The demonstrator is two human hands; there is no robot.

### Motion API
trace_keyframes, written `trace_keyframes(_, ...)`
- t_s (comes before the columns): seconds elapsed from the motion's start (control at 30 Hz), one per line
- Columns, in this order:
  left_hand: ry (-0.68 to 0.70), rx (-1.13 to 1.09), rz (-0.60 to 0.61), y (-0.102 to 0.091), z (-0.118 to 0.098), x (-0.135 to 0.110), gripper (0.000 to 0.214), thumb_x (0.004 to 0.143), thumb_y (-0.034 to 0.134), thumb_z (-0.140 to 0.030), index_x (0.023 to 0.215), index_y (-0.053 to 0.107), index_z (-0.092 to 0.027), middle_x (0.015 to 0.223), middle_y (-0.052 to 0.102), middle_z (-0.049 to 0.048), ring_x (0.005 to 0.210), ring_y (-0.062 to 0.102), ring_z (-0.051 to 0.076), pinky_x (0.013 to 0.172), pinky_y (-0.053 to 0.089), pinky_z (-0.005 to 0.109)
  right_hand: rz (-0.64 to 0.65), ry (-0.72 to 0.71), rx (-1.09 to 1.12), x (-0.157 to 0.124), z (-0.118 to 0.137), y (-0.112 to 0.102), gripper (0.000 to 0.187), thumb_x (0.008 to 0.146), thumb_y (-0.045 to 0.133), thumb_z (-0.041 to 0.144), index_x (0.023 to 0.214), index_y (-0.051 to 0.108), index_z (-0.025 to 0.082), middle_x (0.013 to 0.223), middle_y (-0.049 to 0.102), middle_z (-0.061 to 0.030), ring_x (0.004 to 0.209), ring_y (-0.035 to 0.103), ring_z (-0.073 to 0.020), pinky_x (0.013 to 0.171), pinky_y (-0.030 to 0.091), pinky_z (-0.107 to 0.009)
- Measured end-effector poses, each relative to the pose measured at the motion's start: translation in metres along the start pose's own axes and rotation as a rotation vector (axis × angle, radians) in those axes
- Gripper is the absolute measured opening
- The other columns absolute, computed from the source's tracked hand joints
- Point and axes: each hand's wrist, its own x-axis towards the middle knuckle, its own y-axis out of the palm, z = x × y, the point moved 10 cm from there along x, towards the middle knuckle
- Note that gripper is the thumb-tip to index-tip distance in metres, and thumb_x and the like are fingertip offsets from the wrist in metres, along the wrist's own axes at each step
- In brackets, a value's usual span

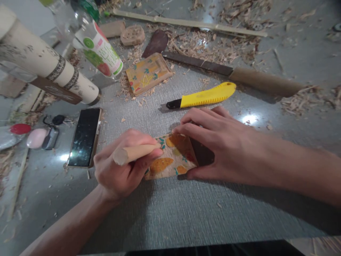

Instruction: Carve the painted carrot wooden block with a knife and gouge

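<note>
This looks like a makeshift woodcraft corner: a grey table (165, 217) strewn with shavings (239, 12), thickest toward its far right corner. A yellow cutter (209, 96), a long blade (197, 63) with a handle, a wooden disc (132, 35) and a painted block (161, 165), set back from the near edge, point to carving. Toward the left edge lie everyday belongings: phone (84, 137), keys (59, 120), tumbler (39, 53), drink bottle (99, 53). Whether it is a home or a shared workroom cannot be told.
</note>
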Motion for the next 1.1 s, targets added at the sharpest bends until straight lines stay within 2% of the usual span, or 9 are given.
trace_keyframes(0.23,0.088,-0.062,0.024,0.005,-0.004,0.001,0.008,0.097,0.073,-0.018,0.101,0.072,-0.025,0.083,0.076,-0.0001,0.071,0.071,0.017,0.065,0.057,0.03,0.054,0.011,-0.028,0.001,0.001,0.005,0.061,0.08,0.09,0.056,0.123,0.065,0.022,0.125,0.066,-0.0126,0.119,0.063,-0.0358,0.102,0.043,-0.052)
trace_keyframes(0.33,0.11,-0.042,0.017,0.003,-0.011,0.007,0.009,0.098,0.072,-0.016,0.094,0.069,-0.024,0.078,0.076,-0.0019,0.066,0.07,0.015,0.064,0.057,0.027,0.081,-0.012,-0.07,0.004,0.009,-0.005,0.077,0.082,0.083,0.071,0.134,0.061,0.02,0.128,0.066,-0.0149,0.121,0.063,-0.0363,0.102,0.045,-0.053)
trace_keyframes(0.4,0.121,-0.025,0.008,0.002,-0.015,0.009,0.011,0.099,0.071,-0.016,0.092,0.067,-0.024,0.076,0.074,-0.0026,0.063,0.069,0.014,0.062,0.055,0.026,0.036,0.013,-0.126,0.007,0.007,-0.029,0.078,0.09,0.073,0.074,0.142,0.058,0.019,0.134,0.066,-0.0173,0.123,0.062,-0.0362,0.101,0.046,-0.054)
trace_keyframes(0.47,0.123,-0.018,0.005,0.002,-0.015,0.009,0.011,0.099,0.071,-0.017,0.092,0.066,-0.023,0.076,0.073,-0.0025,0.063,0.069,0.014,0.061,0.053,0.025,-0.075,0.101,-0.219,0.007,-0.007,-0.064,0.058,0.103,0.062,0.062,0.141,0.058,0.018,0.137,0.066,-0.0179,0.124,0.063,-0.0349,0.101,0.047,-0.054)
trace_keyframes(0.53,0.121,-0.037,0.001,0.003,-0.013,0.008,0.011,0.101,0.071,-0.018,0.092,0.065,-0.023,0.078,0.073,-0.0023,0.066,0.069,0.013,0.063,0.053,0.024,-0.194,0.212,-0.367,0.001,-0.03,-0.1,0.035,0.109,0.053,0.046,0.128,0.064,0.019,0.127,0.07,-0.0166,0.116,0.067,-0.0336,0.097,0.05,-0.052)
trace_keyframes(0.6,0.101,-0.059,0.006,0.004,-0.009,0.006,0.013,0.104,0.067,-0.019,0.092,0.064,-0.023,0.078,0.071,-0.0025,0.069,0.068,0.013,0.066,0.052,0.024,-0.208,0.311,-0.518,-0.009,-0.061,-0.119,0.028,0.107,0.053,0.043,0.116,0.068,0.021,0.12,0.072,-0.0157,0.111,0.068,-0.0346,0.094,0.05,-0.051)
trace_keyframes(0.8,0.077,-0.036,0.039,0.008,-0.005,0.002,0.016,0.109,0.062,-0.026,0.093,0.061,-0.023,0.08,0.067,-0.0032,0.07,0.064,0.012,0.068,0.048,0.023,-0.056,0.466,-0.551,-0.03,-0.134,-0.098,0.028,0.105,0.052,0.046,0.105,0.065,0.021,0.113,0.073,-0.0161,0.106,0.067,-0.0333,0.084,0.05,-0.043)
trace_keyframes(0.93,0.059,-0.055,0.045,0.008,-0.004,0.001,0.02,0.109,0.062,-0.026,0.089,0.057,-0.022,0.08,0.065,-0.0037,0.067,0.059,0.011,0.066,0.045,0.022,-0.051,0.562,-0.538,-0.038,-0.142,-0.09,0.027,0.108,0.044,0.044,0.11,0.058,0.02,0.097,0.075,-0.0153,0.078,0.068,-0.0279,0.063,0.041,-0.036)
trace_keyframes(1.1,0.034,-0.059,0.056,0.01,-0.002,0.001,0.023,0.109,0.061,-0.025,0.087,0.057,-0.022,0.077,0.062,-0.0043,0.067,0.058,0.011,0.064,0.043,0.022,-0.082,0.645,-0.545,-0.054,-0.13,-0.108,0.036,0.11,0.04,0.052,0.113,0.059,0.022,0.073,0.071,-0.0081,0.061,0.062,-0.0253,0.056,0.033,-0.034)
